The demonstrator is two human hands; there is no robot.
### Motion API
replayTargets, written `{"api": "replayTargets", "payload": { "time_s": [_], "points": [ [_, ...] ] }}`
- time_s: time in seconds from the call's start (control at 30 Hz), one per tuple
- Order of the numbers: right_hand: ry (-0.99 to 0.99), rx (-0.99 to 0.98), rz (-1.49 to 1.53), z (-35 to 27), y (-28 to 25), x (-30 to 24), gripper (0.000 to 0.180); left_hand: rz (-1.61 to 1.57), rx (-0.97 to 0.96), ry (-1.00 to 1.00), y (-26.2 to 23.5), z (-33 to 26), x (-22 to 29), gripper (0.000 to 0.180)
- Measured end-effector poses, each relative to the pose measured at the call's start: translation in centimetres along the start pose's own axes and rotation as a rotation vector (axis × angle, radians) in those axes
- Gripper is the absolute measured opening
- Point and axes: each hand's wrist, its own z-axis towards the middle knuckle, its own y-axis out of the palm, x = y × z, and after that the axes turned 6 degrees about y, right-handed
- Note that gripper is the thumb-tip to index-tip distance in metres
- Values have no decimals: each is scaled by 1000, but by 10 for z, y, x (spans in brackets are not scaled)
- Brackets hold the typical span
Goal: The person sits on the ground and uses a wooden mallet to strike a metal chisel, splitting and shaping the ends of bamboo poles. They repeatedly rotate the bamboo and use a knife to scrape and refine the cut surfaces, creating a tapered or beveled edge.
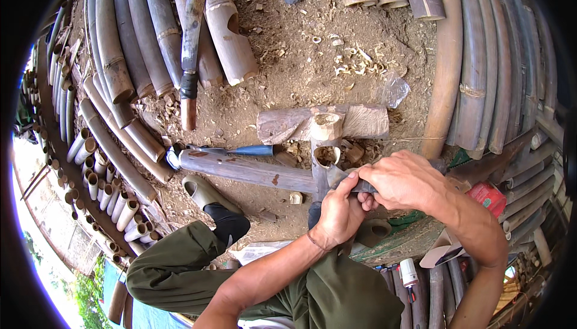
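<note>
My right hand [401, 178] is closed round a knife, whose grey blade [338, 177] points to the left out of the grip. The thumb of my left hand [341, 215] presses beside that blade, and its fingers are curled in under my right hand. Most of the knife is hidden by my hands. Just beyond the blade is a short bamboo tube [319, 151] with a pale, freshly cut rim and an oval hole in its side. A long bamboo piece [246, 169] runs left from it, the two meeting crosswise.
A carved wood block [366, 121] lies behind the tube. A blue-handled tool [249, 150] lies beside the long piece; a big knife [192, 34] rests on bamboo poles [225, 34] at far left. More poles [445, 76] line the right. Shavings [360, 61] litter the dirt.
</note>
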Motion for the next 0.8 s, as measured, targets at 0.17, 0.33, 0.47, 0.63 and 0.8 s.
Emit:
{"api": "replayTargets", "payload": {
  "time_s": [0.17, 0.33, 0.47, 0.63, 0.8],
  "points": [
    [140, 168, 447, -2, 64, -11, 34, 579, 273, -24, -1, -7, 25, 29],
    [277, 439, 779, 11, 122, -51, 46, 1582, -107, 227, -43, -4, 47, 28],
    [323, 636, 1050, 34, 148, -83, 37, 1925, -191, 374, -38, -3, 68, 18],
    [343, 786, 1047, 55, 161, -106, 44, 2271, -351, 531, -47, 3, 84, 16],
    [393, 718, 870, 24, 140, -85, 45, 1702, -16, 101, -14, -4, 70, 23]
  ]
}}
